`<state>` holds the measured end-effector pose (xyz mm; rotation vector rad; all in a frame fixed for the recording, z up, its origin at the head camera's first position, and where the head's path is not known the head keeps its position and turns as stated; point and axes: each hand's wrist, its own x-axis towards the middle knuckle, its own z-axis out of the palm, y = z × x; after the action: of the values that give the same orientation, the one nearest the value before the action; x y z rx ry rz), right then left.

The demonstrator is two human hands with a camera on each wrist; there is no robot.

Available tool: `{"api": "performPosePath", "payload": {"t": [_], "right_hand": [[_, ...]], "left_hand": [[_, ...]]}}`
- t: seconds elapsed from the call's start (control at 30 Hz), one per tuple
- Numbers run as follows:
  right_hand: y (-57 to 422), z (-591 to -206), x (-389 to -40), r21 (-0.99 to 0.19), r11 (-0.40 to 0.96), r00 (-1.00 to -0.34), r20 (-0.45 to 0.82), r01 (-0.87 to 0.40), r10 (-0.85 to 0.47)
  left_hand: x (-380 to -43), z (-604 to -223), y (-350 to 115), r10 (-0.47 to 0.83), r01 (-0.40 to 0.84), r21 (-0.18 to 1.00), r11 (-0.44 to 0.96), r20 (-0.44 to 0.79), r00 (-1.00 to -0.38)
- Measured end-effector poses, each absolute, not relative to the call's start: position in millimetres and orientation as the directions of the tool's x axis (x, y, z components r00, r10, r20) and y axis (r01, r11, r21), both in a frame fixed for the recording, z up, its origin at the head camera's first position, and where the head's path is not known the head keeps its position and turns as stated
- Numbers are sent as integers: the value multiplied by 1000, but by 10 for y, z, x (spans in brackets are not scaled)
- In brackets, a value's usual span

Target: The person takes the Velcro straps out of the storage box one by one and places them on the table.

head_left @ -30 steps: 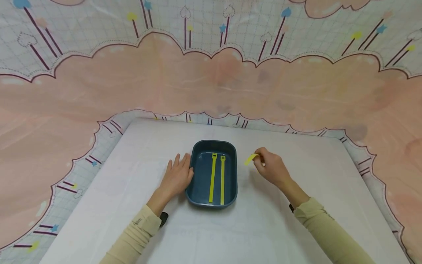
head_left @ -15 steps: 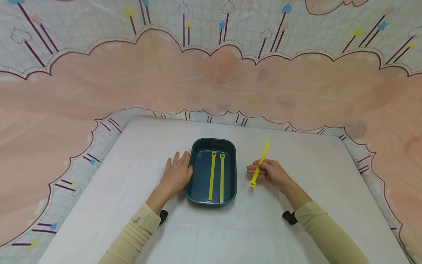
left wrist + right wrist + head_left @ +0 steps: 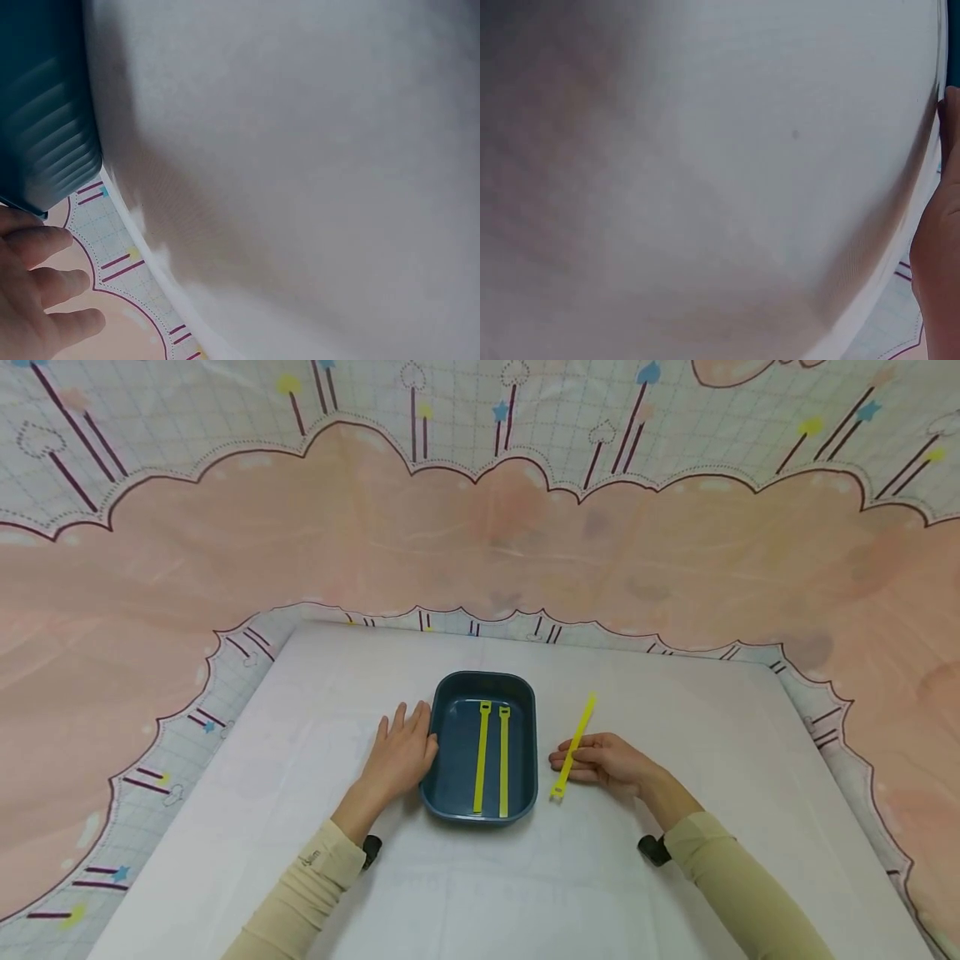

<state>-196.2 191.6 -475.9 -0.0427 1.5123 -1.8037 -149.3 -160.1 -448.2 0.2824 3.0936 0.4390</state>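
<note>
A dark blue rectangular tray (image 3: 450, 760) stands mid-table in the head view. Inside it lie two yellow cable-tie-like straps, a left strap (image 3: 482, 760) and a right strap (image 3: 504, 764), side by side with their slotted heads at the far end. My left hand (image 3: 397, 756) rests against the tray's left wall, fingers straight; in the left wrist view its fingers (image 3: 56, 285) are by the rim. Right of the tray, my right hand (image 3: 611, 762) pinches a third yellow strap (image 3: 583, 722), slanted, slotted head toward me. The right wrist view shows only that hand's edge (image 3: 937, 255).
A white cloth (image 3: 480, 902) covers the table. Behind and around it hangs a peach and white patterned drape (image 3: 480, 552). Dark wrist cameras sit at both cuffs, such as the right camera (image 3: 654, 850).
The yellow strap in my right hand has swung from mostly hidden to fully displayed, slotted head nearer me. That hand has lowered slightly and shifted toward the tray. The left hand stays at the tray.
</note>
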Motion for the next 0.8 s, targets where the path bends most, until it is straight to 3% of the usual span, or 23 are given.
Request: {"api": "performPosePath", "payload": {"t": [0.3, 0.8], "right_hand": [[1929, -4763, -1998, -834, 74, -668, -487, 546, -562], [1952, -4713, -2073, -847, 288, -645, -528, 447, -553]], "left_hand": [[-1497, -4497, -1594, 172, 170, 276, 946, 19, -985], [-1484, -4486, -1600, 172, 171, 285, 943, 21, -985]]}}
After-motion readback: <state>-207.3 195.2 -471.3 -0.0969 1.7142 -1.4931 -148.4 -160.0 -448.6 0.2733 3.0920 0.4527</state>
